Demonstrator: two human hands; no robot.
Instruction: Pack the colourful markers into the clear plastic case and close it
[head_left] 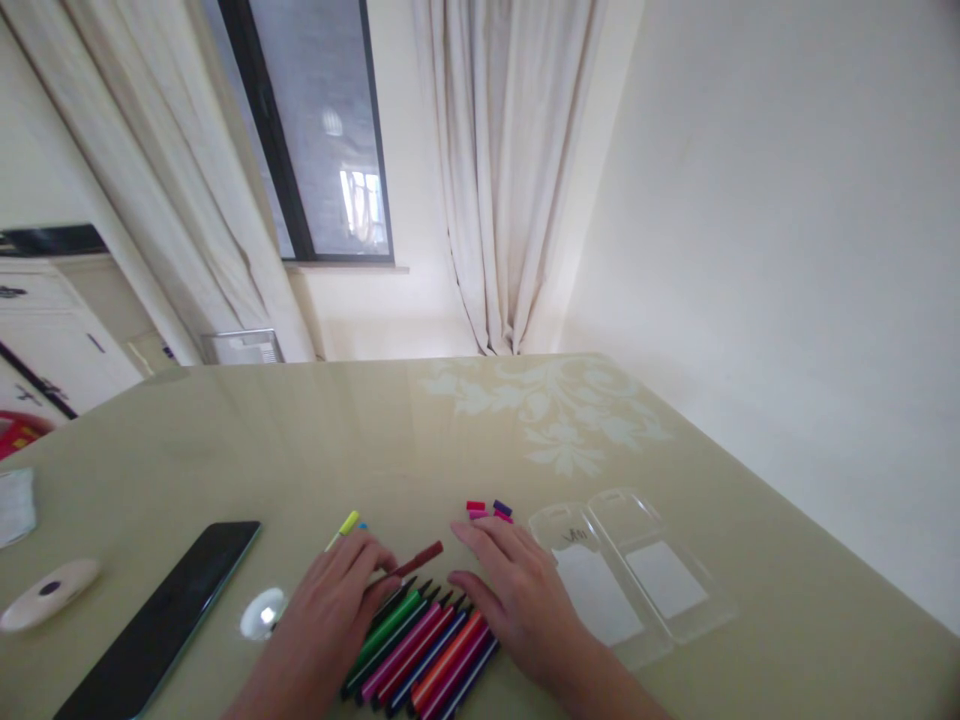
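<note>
My left hand [334, 605] is closed on a brown felt-tip pen [420, 559], whose capped end points up to the right. My right hand [517, 590] is open, thumb and fingers apart, beside the brown pen's tip but not touching it. Between and below my hands lies a row of uncapped felt-tip pens [427, 655] in green, pink, blue, orange and other colours, dark tips pointing away from me. Several loose pen caps [476, 506], red, pink and dark blue, lie just beyond my right fingertips. A yellow pen [349, 524] and a blue tip show behind my left hand.
An open clear plastic case [664, 625] lies right of my right hand. A black phone-like slab [161, 620], a shiny round object [262, 612] and a white oval object [51, 595] are at left. The table's [337, 440] right edge runs along a wall.
</note>
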